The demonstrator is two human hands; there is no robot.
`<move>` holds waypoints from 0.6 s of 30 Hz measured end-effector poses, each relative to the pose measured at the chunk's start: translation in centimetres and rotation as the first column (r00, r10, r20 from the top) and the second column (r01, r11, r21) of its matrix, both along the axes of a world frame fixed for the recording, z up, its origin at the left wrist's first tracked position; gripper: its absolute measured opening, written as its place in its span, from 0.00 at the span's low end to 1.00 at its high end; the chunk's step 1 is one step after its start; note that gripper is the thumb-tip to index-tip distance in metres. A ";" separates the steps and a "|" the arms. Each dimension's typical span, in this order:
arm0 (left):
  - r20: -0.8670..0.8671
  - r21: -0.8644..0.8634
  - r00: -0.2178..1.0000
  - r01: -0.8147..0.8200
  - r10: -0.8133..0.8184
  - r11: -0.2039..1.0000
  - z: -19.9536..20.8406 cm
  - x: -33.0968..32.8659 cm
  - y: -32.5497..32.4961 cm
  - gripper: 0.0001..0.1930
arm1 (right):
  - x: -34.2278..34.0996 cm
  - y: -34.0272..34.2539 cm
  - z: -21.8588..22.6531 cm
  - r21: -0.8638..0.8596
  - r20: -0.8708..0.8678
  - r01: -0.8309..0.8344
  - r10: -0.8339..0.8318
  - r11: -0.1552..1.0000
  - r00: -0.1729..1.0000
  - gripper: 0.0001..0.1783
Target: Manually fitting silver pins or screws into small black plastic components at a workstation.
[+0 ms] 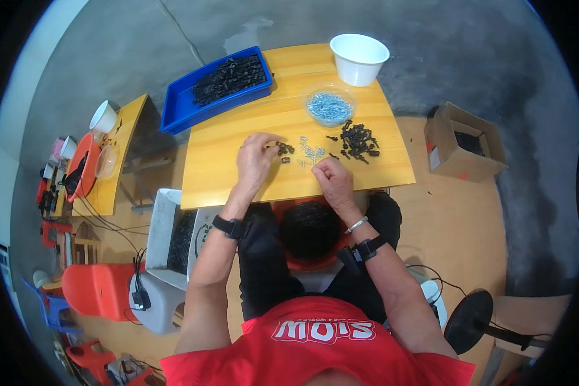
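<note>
The right hand (332, 179) curls beside silver screws (311, 153) on the yellow table (222, 136), the left hand (255, 158) near dark pieces (285, 149); whether they grip something, I cannot tell. Farther stand a clear bowl (330, 123), then a blue tray (181, 103).

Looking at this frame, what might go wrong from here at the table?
The loose silver screws lie between the right hand and the small dark pieces by the left hand, so a sweep might mix or scatter them. The blue tray seems to jut past the left edge of the table; a bump could tip it.
</note>
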State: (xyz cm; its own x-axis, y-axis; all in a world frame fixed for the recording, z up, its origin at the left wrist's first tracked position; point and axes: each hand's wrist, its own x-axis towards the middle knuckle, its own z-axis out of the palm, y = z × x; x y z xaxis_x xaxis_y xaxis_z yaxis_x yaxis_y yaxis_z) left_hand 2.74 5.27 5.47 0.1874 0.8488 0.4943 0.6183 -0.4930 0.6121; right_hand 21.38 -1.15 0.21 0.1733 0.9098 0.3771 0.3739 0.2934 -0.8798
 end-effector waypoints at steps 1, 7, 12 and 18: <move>-0.002 -0.001 1.000 -0.013 0.013 1.000 -0.4 -1.4 -0.4 0.11 | 0.1 0.2 -0.1 0.006 0.005 0.016 -0.017 1.000 1.000 0.05; -0.025 -0.164 0.980 -0.200 0.199 0.966 -3.0 -5.6 -3.8 0.26 | 0.2 0.3 -0.4 0.019 0.021 0.005 -0.005 1.000 1.000 0.05; 0.039 -0.148 0.983 -0.171 0.179 0.974 -3.6 -4.4 -3.9 0.29 | 0.0 0.3 -0.3 0.010 0.017 0.019 -0.019 1.000 1.000 0.05; 0.024 -0.147 0.975 -0.217 0.223 0.965 -3.7 -2.6 -2.8 0.25 | -0.1 0.4 -0.6 -0.001 0.021 0.017 -0.017 1.000 1.000 0.05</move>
